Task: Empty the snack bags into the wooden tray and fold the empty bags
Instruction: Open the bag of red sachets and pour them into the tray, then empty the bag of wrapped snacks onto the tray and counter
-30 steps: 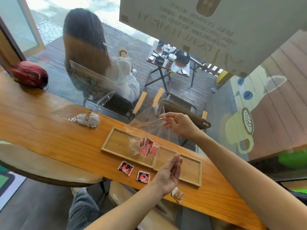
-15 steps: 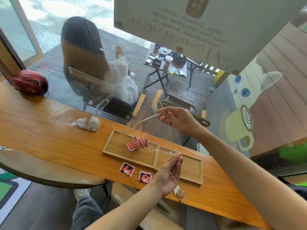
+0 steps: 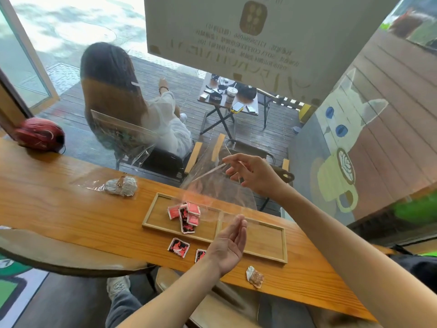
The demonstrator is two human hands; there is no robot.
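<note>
I see the right hand (image 3: 254, 175) raised above the wooden tray (image 3: 282, 242), its fingers (image 3: 230, 159) pinching the clear snack bag (image 3: 212, 183) (now upended). The red snack packets (image 3: 185, 215) lie heaped in the tray's left compartment. The left hand (image 3: 228, 243) hovers palm-up, fingers released. Two packets (image 3: 178, 247) rest on the tabletop (image 3: 59, 209).

Glossy clear-plastic bag (image 3: 212, 185), matt wooden tray (image 3: 264, 242)
</note>
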